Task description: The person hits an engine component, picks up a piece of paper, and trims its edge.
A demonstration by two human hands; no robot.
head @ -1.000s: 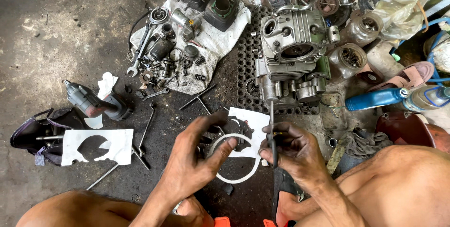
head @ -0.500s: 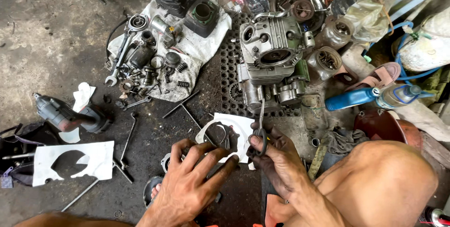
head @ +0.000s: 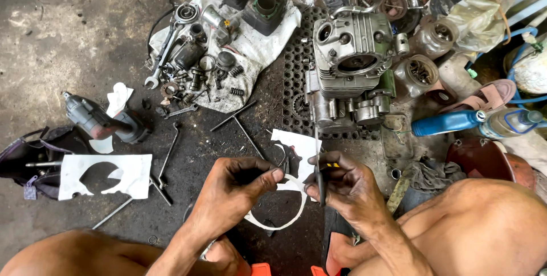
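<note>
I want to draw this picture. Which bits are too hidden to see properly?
Head view:
- Blade tip of the thin tool: hidden behind the right hand.
- White paper ring: the left hand covers its upper left.
- Black bag: cut off by the left edge.
- Small parts on the white cloth: too small to tell.

Left hand [head: 233,187] fingers pinched, palm down; right hand [head: 342,187] fisted in closed grip, close beside.

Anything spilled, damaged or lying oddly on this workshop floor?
Nothing spilled or visibly broken. The left hand and right hand hold a thin white ring-shaped paper gasket. The white paper sheet with a cut-out hole looks like an offcut. Small springs and gears lie scattered on a dirty white cloth.
</note>
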